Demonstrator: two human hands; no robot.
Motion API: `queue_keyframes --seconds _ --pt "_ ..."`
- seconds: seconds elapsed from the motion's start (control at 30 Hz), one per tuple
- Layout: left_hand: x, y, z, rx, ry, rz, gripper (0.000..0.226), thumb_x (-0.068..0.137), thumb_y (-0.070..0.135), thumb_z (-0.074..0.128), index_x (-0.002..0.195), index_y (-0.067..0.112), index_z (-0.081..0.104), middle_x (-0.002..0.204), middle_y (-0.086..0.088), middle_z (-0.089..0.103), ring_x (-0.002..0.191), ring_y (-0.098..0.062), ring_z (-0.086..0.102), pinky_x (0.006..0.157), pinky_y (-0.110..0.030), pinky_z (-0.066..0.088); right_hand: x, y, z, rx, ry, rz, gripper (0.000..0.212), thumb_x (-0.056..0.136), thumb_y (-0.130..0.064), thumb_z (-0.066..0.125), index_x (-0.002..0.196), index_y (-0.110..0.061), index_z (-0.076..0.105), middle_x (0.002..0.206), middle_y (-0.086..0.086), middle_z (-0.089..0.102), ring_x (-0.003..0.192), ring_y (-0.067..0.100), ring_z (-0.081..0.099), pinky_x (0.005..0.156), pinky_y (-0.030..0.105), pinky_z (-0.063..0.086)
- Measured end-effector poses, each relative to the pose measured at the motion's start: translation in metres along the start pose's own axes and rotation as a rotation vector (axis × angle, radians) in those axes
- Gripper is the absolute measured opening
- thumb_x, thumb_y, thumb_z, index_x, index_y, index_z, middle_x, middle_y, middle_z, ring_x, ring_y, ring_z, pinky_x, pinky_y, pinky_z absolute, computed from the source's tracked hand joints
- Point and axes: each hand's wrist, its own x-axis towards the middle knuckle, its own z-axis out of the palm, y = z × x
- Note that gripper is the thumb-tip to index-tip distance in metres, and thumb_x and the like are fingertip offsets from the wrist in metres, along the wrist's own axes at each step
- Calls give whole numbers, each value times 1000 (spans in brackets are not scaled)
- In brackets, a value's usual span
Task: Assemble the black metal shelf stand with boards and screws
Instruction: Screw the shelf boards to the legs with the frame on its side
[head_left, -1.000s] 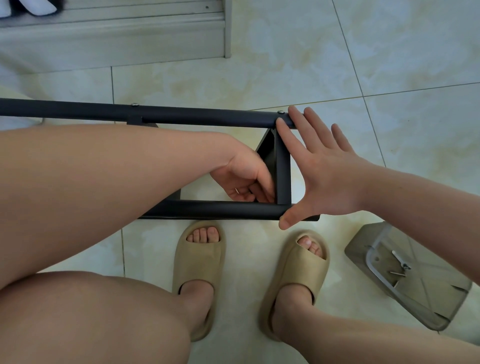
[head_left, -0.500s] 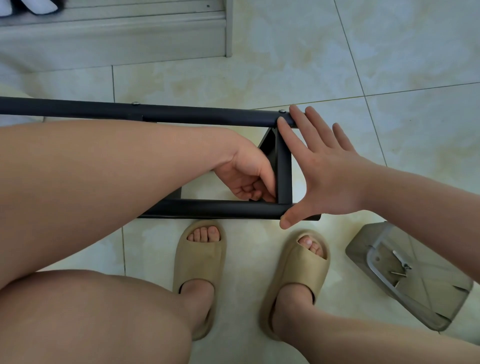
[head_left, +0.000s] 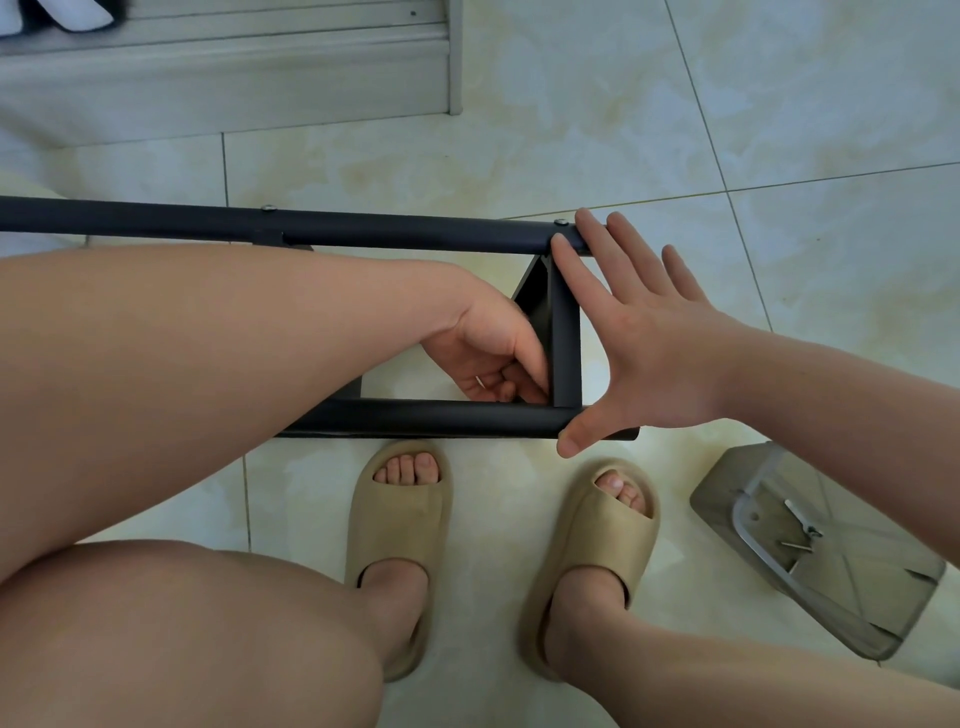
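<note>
currently right hand (head_left: 655, 354) splays flat on black frame (head_left: 395, 232); left hand (head_left: 487, 347) curls inside, grip unclear.

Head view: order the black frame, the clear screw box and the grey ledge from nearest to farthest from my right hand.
1. black frame: centre, touched by the right hand.
2. clear screw box: on floor, lower right.
3. grey ledge: top left, far.

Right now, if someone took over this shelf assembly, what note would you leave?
Left hand: inside the black frame, fingers curled low against the crossbar; whether it holds anything is hidden.
Right hand: open, braced across the frame's end.
Done: two screw heads show on the upper tube.
To do: likely this corner joint, then boards; none in view. Screws lie in the clear box on the floor.
</note>
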Motion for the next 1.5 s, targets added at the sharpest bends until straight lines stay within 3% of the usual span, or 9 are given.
queue_keyframes --seconds 0.43,0.57,0.7,0.87,1.1,1.27,1.4,1.5 --pt "-3 5 0 -24 3 11 12 94 4 58 91 12 66 74 1 63 66 -9 48 72 -21 42 0 0 0 2 -1 -2 161 39 -98 60 147 -31 -38 155 -8 -44 144 17 -41 121 50 -14" --pt "-6 2 -1 -15 -39 7 16 94 6 56 106 12 64 90 -2 62 75 -12 53 84 -27 44 0 0 0 1 -3 -2 161 39 -97 60 148 -31 -38 156 -7 -44 144 18 -41 121 50 -14" --pt "-7 -1 -2 60 -11 -22 20 95 22 60 114 18 67 102 -2 61 82 -15 51 89 -32 43 0 0 0 4 -6 -2 161 40 -97 60 148 -30 -38 156 -7 -44 144 18 -41 121 50 -14" --pt "-2 0 1 -1 -3 26 13 96 12 57 92 16 70 79 3 66 66 -10 47 72 -23 45 0 1 0 5 -6 -6 160 38 -98 58 148 -30 -37 155 -8 -45 144 17 -41 121 50 -14" --pt "-2 2 2 -52 3 24 15 94 4 56 87 12 67 74 0 62 64 -9 46 75 -23 43 1 1 1 9 -1 -7 161 39 -98 60 148 -30 -37 156 -7 -44 144 17 -41 121 50 -14" --pt "-4 1 2 -71 -12 29 15 94 2 55 95 10 67 85 -3 63 73 -12 52 81 -26 44 1 1 1 10 -4 -6 160 38 -98 57 148 -31 -37 155 -8 -45 143 16 -42 121 50 -14" --pt "-8 -1 0 -53 -44 -1 16 93 11 57 103 14 69 98 -3 66 86 -15 59 91 -34 45 0 0 0 13 -8 -1 161 38 -97 59 148 -31 -37 155 -8 -45 143 16 -42 121 50 -14" --pt "-7 0 0 -26 -39 -6 17 95 19 58 109 15 67 98 -1 65 82 -13 57 88 -31 45 0 1 0 11 -7 -2 161 38 -97 60 148 -30 -38 154 -8 -45 143 16 -42 120 50 -15"
